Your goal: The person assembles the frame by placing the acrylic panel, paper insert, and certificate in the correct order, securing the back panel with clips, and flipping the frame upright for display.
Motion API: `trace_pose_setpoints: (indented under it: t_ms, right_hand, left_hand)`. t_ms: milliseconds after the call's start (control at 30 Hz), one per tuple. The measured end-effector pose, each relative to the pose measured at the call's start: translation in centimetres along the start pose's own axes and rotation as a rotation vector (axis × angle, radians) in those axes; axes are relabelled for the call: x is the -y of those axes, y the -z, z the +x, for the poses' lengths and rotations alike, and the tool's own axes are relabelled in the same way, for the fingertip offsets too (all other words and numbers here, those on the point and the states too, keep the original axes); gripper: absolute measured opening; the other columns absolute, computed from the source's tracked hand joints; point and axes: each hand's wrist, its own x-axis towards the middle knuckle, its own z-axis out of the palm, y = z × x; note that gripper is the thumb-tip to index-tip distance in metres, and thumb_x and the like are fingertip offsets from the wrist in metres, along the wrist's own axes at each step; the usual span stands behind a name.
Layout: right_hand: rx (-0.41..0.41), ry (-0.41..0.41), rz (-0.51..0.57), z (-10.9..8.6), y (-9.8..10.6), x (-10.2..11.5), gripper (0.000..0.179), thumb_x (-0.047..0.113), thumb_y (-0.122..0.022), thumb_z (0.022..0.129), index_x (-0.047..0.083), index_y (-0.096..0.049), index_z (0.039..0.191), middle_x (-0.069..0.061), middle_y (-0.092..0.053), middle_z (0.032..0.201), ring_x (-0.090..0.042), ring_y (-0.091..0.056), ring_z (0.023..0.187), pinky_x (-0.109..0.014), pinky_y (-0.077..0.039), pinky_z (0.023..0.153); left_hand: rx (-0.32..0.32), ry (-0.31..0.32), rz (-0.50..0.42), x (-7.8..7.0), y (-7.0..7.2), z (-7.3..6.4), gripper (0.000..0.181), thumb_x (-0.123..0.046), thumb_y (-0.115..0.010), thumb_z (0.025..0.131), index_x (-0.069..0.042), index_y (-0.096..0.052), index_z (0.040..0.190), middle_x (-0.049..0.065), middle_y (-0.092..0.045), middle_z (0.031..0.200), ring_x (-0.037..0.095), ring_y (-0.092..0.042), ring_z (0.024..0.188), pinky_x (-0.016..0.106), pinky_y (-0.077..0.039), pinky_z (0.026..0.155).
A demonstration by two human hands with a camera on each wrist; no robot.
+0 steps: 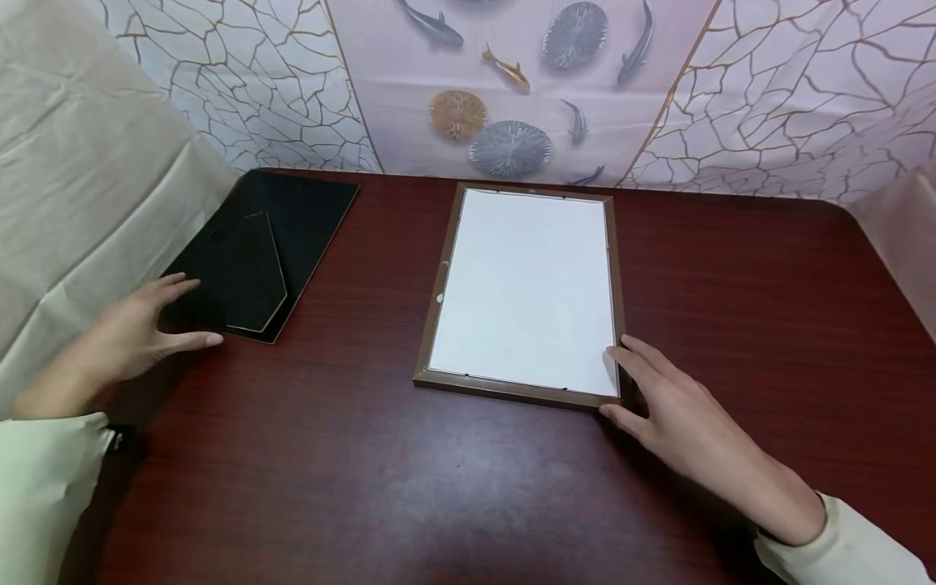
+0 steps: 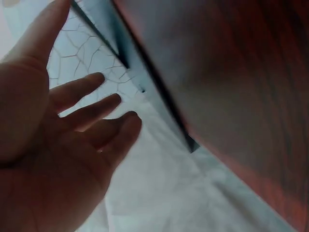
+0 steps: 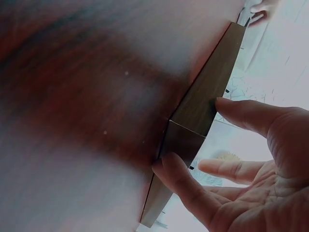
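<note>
A brown picture frame (image 1: 518, 396) lies flat on the table, with a white sheet (image 1: 526, 284) filling it and small dark tabs along its inner edges. My right hand (image 1: 683, 422) holds the frame's near right corner. In the right wrist view the thumb (image 3: 246, 115) touches one side of that corner and a bent finger (image 3: 175, 176) the other. At the left lies a black backing board (image 1: 314, 211) with a stand flap (image 1: 249, 276) on it. My left hand (image 1: 132, 329) is beside the board's near left part, fingers spread, holding nothing; its palm shows in the left wrist view.
The dark red wooden table (image 1: 329, 487) reaches back to a patterned cloth (image 1: 512, 73) with fish and leaf prints. A pale cloth (image 1: 73, 162) hangs along the left edge, close to the backing board. Another pale cloth (image 1: 899, 236) borders the right edge.
</note>
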Motion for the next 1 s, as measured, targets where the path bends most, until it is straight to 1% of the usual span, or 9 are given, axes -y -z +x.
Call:
trace_pose_setpoints:
  t_ms: [67, 167, 367, 467, 600, 700, 867, 933, 1000]
  right_hand:
    - [0.005, -0.004, 0.001, 0.0, 0.0, 0.0, 0.066, 0.019, -0.083, 0.091, -0.001, -0.054, 0.147, -0.031, -0.045, 0.157, -0.051, -0.06, 0.129, -0.066, -0.053, 0.095]
    - [0.01, -0.007, 0.003, 0.0, 0.0, 0.0, 0.066, 0.02, -0.083, 0.091, 0.0, -0.054, 0.147, -0.03, -0.044, 0.157, -0.051, -0.059, 0.13, -0.066, -0.053, 0.095]
    - [0.014, -0.004, 0.0, 0.1, 0.0, -0.1, 0.067, 0.02, -0.083, 0.091, 0.0, -0.054, 0.148, -0.03, -0.045, 0.156, -0.05, -0.06, 0.129, -0.065, -0.054, 0.094]
    - [0.011, 0.001, -0.003, 0.1, 0.0, -0.1, 0.067, 0.02, -0.084, 0.09, 0.0, -0.054, 0.147, -0.031, -0.045, 0.156, -0.05, -0.061, 0.128, -0.065, -0.054, 0.093]
    - [0.012, 0.006, -0.002, 0.2, 0.1, -0.1, 0.068, 0.02, -0.084, 0.09, 0.0, -0.054, 0.148, -0.031, -0.046, 0.155, -0.05, -0.061, 0.128, -0.065, -0.054, 0.093]
    - [0.018, 0.003, -0.001, 0.2, 0.1, -0.1, 0.068, 0.02, -0.084, 0.09, 0.0, -0.054, 0.148, -0.03, -0.046, 0.155, -0.049, -0.06, 0.128, -0.065, -0.054, 0.093]
    - [0.022, 0.001, -0.005, 0.2, 0.1, -0.1, 0.069, 0.02, -0.084, 0.09, 0.001, -0.054, 0.149, -0.029, -0.045, 0.155, -0.049, -0.061, 0.127, -0.064, -0.055, 0.092]
    - [0.023, 0.002, -0.005, 0.2, 0.1, -0.1, 0.068, 0.02, -0.084, 0.09, 0.002, -0.054, 0.149, -0.029, -0.045, 0.155, -0.048, -0.062, 0.126, -0.064, -0.055, 0.092]
    - [0.023, 0.006, -0.004, 0.2, 0.1, -0.1, 0.068, 0.02, -0.084, 0.09, 0.002, -0.054, 0.148, -0.029, -0.046, 0.155, -0.048, -0.062, 0.126, -0.063, -0.055, 0.091]
  left_hand:
    - [0.064, 0.015, 0.027, 0.0, -0.2, 0.2, 0.092, -0.04, -0.079, 0.094, 0.012, -0.036, 0.155, 0.041, -0.025, 0.162, 0.066, -0.03, 0.142, 0.076, -0.03, 0.109]
    - [0.129, 0.013, 0.044, -0.5, -0.3, 0.4, 0.087, -0.041, -0.074, 0.098, 0.013, -0.036, 0.155, 0.042, -0.023, 0.163, 0.067, -0.03, 0.142, 0.076, -0.03, 0.109]
    - [0.166, 0.017, 0.044, -1.3, -0.7, 0.6, 0.09, -0.042, -0.074, 0.098, 0.013, -0.034, 0.157, 0.041, -0.023, 0.163, 0.065, -0.026, 0.146, 0.076, -0.027, 0.112]
    - [0.148, 0.015, 0.051, -1.5, -1.0, 0.5, 0.09, -0.043, -0.075, 0.097, 0.012, -0.036, 0.156, 0.041, -0.026, 0.162, 0.065, -0.029, 0.145, 0.076, -0.029, 0.112]
    - [0.065, 0.017, 0.062, -1.0, -1.0, 0.6, 0.087, -0.039, -0.077, 0.095, 0.015, -0.039, 0.152, 0.044, -0.029, 0.158, 0.067, -0.034, 0.139, 0.075, -0.032, 0.109]
    - [0.025, 0.039, 0.055, -0.5, -0.8, 0.8, 0.092, -0.039, -0.078, 0.094, 0.016, -0.034, 0.153, 0.047, -0.024, 0.159, 0.067, -0.029, 0.141, 0.077, -0.029, 0.11]
    - [0.045, 0.081, 0.06, 0.1, -0.5, 1.5, 0.103, -0.046, -0.078, 0.092, 0.014, -0.025, 0.158, 0.05, -0.012, 0.159, 0.068, -0.018, 0.147, 0.079, -0.023, 0.113]
    - [0.06, 0.096, 0.068, 0.3, -0.4, 1.8, 0.107, -0.048, -0.079, 0.091, 0.012, -0.023, 0.159, 0.052, -0.01, 0.158, 0.07, -0.018, 0.145, 0.079, -0.024, 0.112]
    - [0.074, 0.109, 0.074, 0.4, -0.3, 2.0, 0.109, -0.049, -0.08, 0.09, 0.012, -0.022, 0.159, 0.053, -0.012, 0.156, 0.07, -0.022, 0.142, 0.079, -0.025, 0.111]
